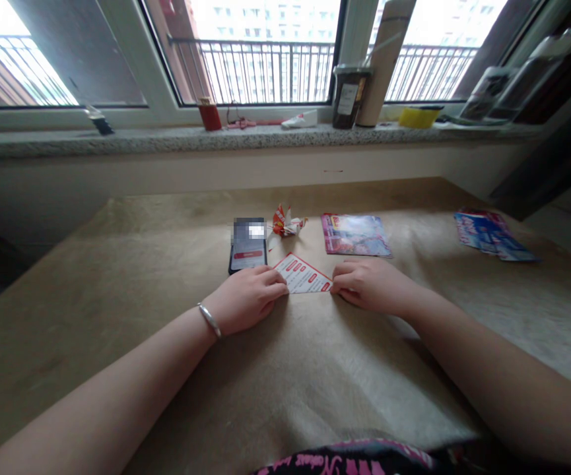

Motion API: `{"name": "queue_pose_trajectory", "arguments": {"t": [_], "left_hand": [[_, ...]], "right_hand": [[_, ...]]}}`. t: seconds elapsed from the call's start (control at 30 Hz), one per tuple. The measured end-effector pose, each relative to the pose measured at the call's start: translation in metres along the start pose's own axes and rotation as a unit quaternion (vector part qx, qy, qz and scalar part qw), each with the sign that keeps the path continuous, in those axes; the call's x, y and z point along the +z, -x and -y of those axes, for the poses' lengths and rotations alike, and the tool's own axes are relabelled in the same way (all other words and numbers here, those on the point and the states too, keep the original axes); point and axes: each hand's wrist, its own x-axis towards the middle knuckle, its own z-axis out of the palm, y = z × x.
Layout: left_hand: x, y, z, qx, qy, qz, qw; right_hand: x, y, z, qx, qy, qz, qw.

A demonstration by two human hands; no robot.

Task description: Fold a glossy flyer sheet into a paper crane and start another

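Observation:
A white sheet of folded paper (305, 276) with red print lies flat on the table as a triangle. My left hand (245, 297), a silver bangle at its wrist, is closed over the paper's left corner and hides it. Pinched fingers of my right hand (367, 284) hold the pointed right corner. Just behind my left hand lies a phone (248, 251) with its screen lit and partly blurred out. A red-and-white folded paper crane (288, 223) stands beyond the triangle, right of the phone.
A stack of colourful printed sheets (357, 234) lies behind my right hand. More blue and red leaflets (496, 235) are fanned out at the far right. On the stone windowsill (265, 138) stand a red container (209, 115), a dark jar (349, 99) and a yellow item (418, 117).

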Motion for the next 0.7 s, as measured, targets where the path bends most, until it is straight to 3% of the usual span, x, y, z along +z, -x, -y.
{"name": "queue_pose_trajectory", "arguments": {"t": [0.7], "left_hand": [[0.0,-0.001,0.001,0.009,-0.006,0.001,1.0]], "right_hand": [[-0.011,0.005,-0.003,0.059,0.002,0.057,0.997]]}}
